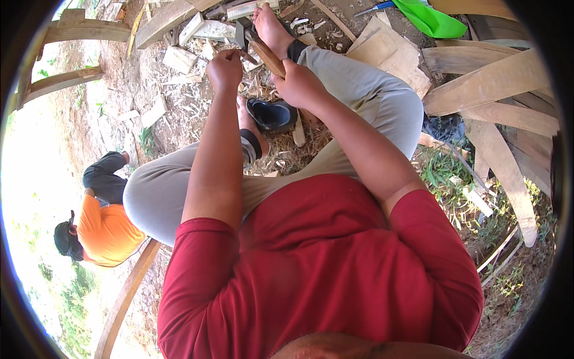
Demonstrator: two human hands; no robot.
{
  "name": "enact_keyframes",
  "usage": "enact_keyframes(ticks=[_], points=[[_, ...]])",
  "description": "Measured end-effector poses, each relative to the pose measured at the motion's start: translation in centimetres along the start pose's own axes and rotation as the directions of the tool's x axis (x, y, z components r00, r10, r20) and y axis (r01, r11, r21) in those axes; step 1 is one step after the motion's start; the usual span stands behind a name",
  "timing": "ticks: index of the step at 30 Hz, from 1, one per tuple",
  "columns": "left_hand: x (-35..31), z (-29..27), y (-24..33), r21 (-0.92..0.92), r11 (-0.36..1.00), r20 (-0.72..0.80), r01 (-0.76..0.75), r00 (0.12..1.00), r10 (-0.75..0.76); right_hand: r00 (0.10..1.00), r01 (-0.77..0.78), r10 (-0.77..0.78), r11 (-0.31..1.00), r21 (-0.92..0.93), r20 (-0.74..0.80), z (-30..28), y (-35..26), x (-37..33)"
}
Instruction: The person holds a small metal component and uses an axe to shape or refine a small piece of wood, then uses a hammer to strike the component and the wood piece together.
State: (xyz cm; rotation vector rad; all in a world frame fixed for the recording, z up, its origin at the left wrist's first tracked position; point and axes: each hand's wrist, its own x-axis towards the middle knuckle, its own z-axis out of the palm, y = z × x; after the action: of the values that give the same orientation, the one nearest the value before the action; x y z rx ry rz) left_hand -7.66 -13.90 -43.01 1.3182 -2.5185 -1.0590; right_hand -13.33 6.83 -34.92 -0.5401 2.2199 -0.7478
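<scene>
My right hand [297, 84] is wrapped round the thick wooden handle of a hammer-like tool [267, 57]. Its dark, blocky head lies at the far end, near my bare foot [272, 27]; the exact kind of head is hard to make out. To the left of the handle, my left hand [225, 70] is closed in a pinch. A thin brown piece [248, 58] shows beside its fingertips, but whether they grip it is not plain. Below both hands, a black rubber shoe [272, 115] sits on the chip-strewn ground between my legs.
Wood offcuts [179, 58] and shavings litter the ground. Curved planks [487, 84] are stacked at the right, and a curved beam [170, 23] lies at the far left. A bright green cloth or bag [431, 21] lies far right. Another person in orange [110, 234] sits at the left.
</scene>
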Motion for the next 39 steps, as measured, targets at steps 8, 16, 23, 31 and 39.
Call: enact_keyframes(ticks=[8,16,23,31,39], points=[[0.3,0.4,-0.2,0.050,0.999,-0.008,-0.006,1.000,0.007,1.000,0.005,-0.005,0.999,0.048,0.009,-0.8,-0.8,-0.2],[0.1,0.1,-0.1,0.048,0.999,-0.002,-0.018,1.000,0.018,0.999,0.020,-0.020,1.000,0.003,-0.025,0.1,-0.3,-0.1],[0.2,0.2,0.0,0.038,0.999,-0.006,-0.017,1.000,0.018,0.999,0.001,0.000,1.000,0.012,-0.032,-0.4,-0.8,-0.1],[0.4,0.8,-0.6,-0.004,0.999,-0.031,-0.034,0.999,0.034,1.000,-0.016,0.016,1.000,-0.018,0.014,-0.3,-0.6,0.1],[0.6,1.1,-0.9,-0.044,0.997,0.006,0.056,0.998,-0.056,0.999,-0.037,0.037,0.999,-0.009,-0.003,0.3,0.0,0.2]])
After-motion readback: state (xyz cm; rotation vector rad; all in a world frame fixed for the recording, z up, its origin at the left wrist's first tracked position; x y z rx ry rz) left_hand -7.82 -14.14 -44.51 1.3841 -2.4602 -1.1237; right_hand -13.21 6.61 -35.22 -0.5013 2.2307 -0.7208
